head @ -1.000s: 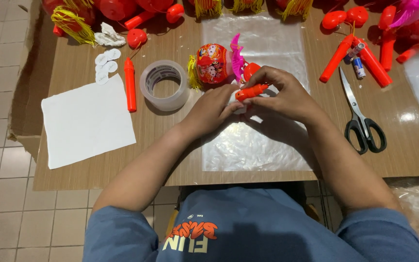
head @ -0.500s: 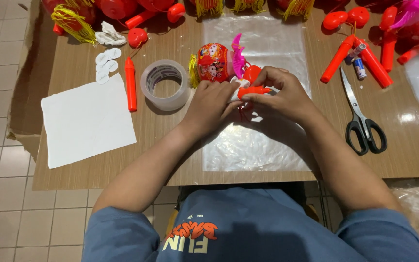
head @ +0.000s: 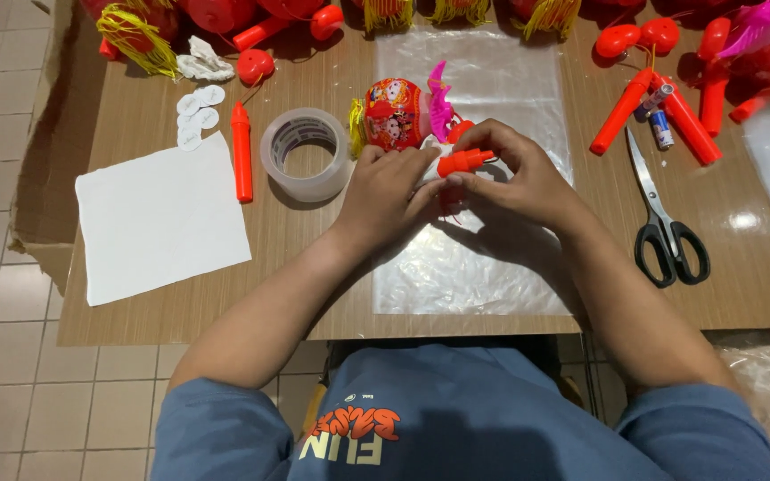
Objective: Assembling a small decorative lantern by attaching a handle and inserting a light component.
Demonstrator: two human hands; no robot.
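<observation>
Both my hands meet at the middle of the wooden table [head: 314, 294], over a clear plastic bag [head: 474, 267]. My left hand [head: 389, 191] and my right hand [head: 514, 174] pinch a short orange plastic handle piece [head: 463, 162] between their fingertips. Just beyond it lies a small round red lantern [head: 394, 114] with a cartoon print, a pink feather [head: 440, 98] and a yellow tassel. Something white sits under my fingers, mostly hidden.
A roll of clear tape [head: 307, 153], an orange stick [head: 241, 151] and a white sheet [head: 162, 218] lie to the left. Black-handled scissors [head: 666, 223], orange sticks [head: 621, 111] and a small battery [head: 659, 129] lie to the right. Red lantern parts crowd the far edge.
My hands have shifted slightly toward the lantern with the orange piece still held between them; the rest of the table is unchanged.
</observation>
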